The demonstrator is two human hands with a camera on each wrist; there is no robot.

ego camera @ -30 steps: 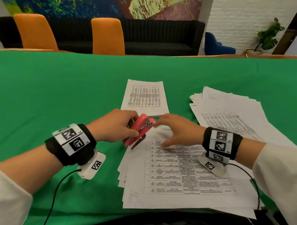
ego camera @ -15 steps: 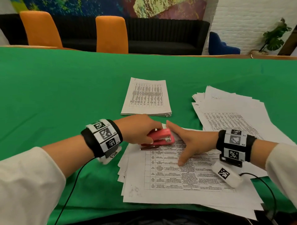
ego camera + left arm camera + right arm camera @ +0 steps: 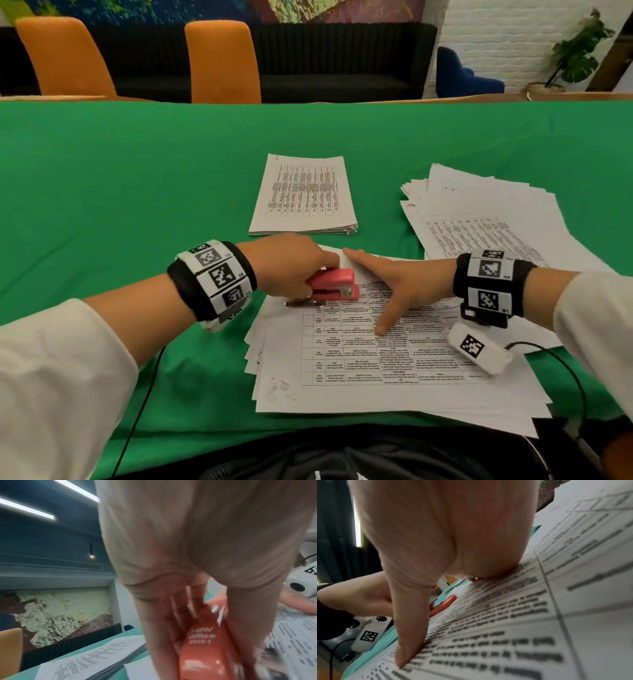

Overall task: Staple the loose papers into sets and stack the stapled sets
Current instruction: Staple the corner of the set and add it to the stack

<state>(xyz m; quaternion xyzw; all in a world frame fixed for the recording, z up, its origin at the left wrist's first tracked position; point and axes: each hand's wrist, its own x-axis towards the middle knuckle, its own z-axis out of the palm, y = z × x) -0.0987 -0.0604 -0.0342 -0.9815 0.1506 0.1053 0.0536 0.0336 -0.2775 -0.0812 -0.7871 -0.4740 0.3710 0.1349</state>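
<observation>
Green table (image 3: pixel 137 192): left hand (image 3: pixel 287 265) is gripping the red stapler (image 3: pixel 334 289), its long axis crossing the near set's (image 3: pixel 376 370) far-left corner; right hand (image 3: pixel 394 287) is pressing flat beside it.

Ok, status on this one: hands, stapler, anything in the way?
Left hand grips red stapler on corner of near paper set. Right hand flat, pressing that set. Nothing blocking; neat stack beyond.

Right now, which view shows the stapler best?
Head view: the red stapler shows whole on the near paper pile's far-left corner, left hand gripping it. Left wrist shows its blurred top with lettering; right wrist only a red sliver behind the thumb.
</observation>
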